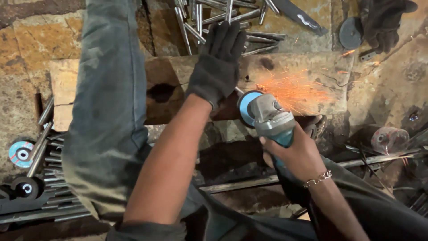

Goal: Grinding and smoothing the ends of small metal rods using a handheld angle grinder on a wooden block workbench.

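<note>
Rough stone floor (35, 40) in ochre and brown (grimy, cracked), worn wooden block (321, 71), dim warm light

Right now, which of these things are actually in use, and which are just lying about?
In use: angle grinder in the right hand; thin metal rod pinned by the gloved left hand; wooden block.

Lying about: loose rods; spare discs; dark glove.

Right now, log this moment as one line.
left hand: gloved, pressing rod on wooden block | right hand: gripping angle grinder | disc at rod end, sparks flying right | more rods behind block
</note>
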